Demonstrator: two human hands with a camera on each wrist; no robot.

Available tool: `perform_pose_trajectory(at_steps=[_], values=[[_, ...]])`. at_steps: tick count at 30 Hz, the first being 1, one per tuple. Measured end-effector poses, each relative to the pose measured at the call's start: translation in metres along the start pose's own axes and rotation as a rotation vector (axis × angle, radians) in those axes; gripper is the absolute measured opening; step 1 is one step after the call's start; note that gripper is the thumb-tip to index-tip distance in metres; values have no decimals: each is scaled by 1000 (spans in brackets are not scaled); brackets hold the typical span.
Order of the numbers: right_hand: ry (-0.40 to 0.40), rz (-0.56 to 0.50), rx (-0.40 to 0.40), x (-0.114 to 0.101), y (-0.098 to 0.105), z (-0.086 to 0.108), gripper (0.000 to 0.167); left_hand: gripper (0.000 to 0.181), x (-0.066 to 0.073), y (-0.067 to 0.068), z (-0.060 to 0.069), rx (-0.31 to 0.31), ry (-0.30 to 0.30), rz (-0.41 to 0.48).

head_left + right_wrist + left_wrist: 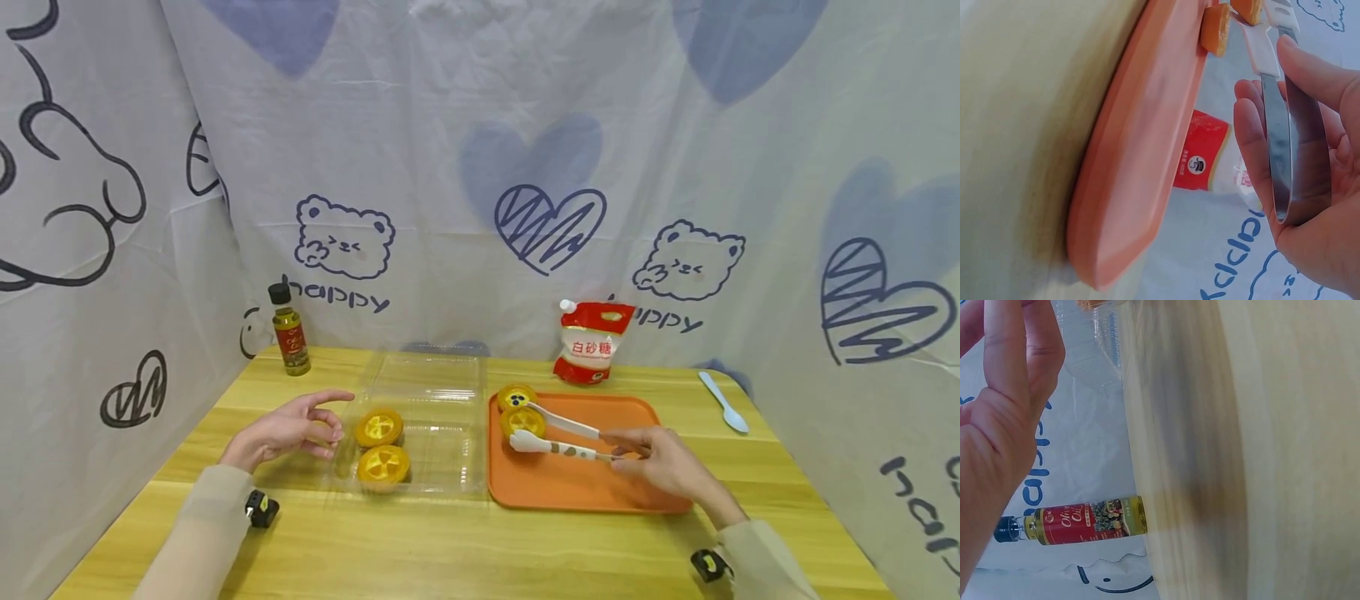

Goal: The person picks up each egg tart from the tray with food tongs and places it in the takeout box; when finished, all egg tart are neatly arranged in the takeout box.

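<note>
My right hand (660, 462) grips metal tongs (573, 451) with white ends, which reach over the orange tray (577, 487). The tong tips lie on either side of a yellow fruit-topped tart (523, 423) at the tray's left. Behind it sits another tart (516, 398) with dark berries on top. In the right wrist view, the metal strip of the tongs (1307, 169) runs between thumb and fingers. Beside the clear plastic box (450, 467), my left hand (292, 429) hovers with loosely bent fingers, holding nothing. Two tarts (384, 467) are inside the box at its left.
An olive oil bottle (291, 333) stands at the back left. Behind the tray is a red and white sugar pouch (591, 343). A pale blue spoon (724, 403) lies on the wooden table (465, 550) at the right. Printed cloth (435, 150) hangs around the table.
</note>
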State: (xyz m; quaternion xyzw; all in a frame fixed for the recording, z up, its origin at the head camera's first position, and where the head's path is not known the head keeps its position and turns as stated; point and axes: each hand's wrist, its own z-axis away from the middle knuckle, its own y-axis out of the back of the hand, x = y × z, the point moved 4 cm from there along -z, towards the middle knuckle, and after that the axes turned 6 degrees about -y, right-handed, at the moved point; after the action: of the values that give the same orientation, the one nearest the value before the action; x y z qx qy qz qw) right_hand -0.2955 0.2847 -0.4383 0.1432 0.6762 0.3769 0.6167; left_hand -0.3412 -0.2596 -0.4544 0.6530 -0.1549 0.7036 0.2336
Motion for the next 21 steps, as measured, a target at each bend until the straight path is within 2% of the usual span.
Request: perform_pose_trajectory(at_steps=[14, 21], values=[[53, 19, 77, -28, 1, -5, 43, 82, 0, 2, 1, -4, -5, -4], [61, 1, 82, -37, -4, -7, 43, 82, 2, 1, 2, -14, -15, -9]])
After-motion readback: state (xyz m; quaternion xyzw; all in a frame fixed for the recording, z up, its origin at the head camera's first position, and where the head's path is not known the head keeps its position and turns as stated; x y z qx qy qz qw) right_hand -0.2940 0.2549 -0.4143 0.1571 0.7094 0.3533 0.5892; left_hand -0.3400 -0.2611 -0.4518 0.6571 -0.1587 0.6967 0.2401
